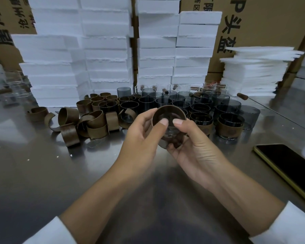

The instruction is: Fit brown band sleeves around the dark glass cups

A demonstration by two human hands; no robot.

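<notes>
Above the steel table I hold one dark glass cup with a brown band sleeve around its upper part. My left hand grips the sleeve from the left, thumb on its near edge. My right hand cups the glass from below, thumb on the rim. Several loose brown sleeves lie in a heap to the left. Bare dark cups stand behind, and two sleeved cups stand to the right.
Stacks of white foam blocks and cardboard boxes wall off the back. Thin foam sheets pile at the right. A phone lies near the table's right edge. Clear glasses stand far left.
</notes>
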